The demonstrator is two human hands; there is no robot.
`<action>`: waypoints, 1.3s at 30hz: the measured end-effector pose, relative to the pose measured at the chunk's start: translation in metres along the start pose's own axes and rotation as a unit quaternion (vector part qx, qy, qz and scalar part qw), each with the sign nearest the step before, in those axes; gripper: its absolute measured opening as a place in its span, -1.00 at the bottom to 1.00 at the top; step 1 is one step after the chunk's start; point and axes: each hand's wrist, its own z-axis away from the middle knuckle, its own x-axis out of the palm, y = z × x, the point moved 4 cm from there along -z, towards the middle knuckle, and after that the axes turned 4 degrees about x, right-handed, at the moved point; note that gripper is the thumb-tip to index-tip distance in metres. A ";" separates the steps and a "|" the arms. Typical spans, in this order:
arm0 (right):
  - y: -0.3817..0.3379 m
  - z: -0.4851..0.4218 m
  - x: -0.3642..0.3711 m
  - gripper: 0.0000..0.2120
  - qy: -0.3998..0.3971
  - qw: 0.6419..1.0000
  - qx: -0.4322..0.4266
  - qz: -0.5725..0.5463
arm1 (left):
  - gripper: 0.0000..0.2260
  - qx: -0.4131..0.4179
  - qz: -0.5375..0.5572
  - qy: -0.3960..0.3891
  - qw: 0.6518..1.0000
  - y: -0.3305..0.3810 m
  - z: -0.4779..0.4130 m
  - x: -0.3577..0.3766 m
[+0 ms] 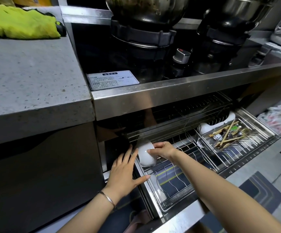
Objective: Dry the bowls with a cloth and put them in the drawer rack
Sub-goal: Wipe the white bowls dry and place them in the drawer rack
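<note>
white bowl (145, 156) between fingers (153, 151) of right hand (164, 149), over drawer rack (175, 182) left end

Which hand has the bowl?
The right hand: its fingers grip the white bowl over the drawer rack. The left hand lies open beside it.

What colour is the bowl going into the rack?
Plain white: the round ceramic bowl, seen in the head view.
</note>
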 end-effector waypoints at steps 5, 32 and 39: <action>-0.018 0.026 -0.009 -0.58 0.024 0.994 -0.025 0.102 | -0.17 0.000 0.049 -0.007 0.999 0.008 0.008 -0.020; -0.314 0.291 0.210 -0.59 0.021 0.789 -0.531 0.308 | -0.82 -0.028 0.091 0.320 0.943 -0.136 0.222 -0.385; -0.334 0.238 0.274 -0.31 -0.011 0.752 -0.434 0.497 | -0.81 -0.052 0.106 0.330 0.937 -0.181 0.241 -0.402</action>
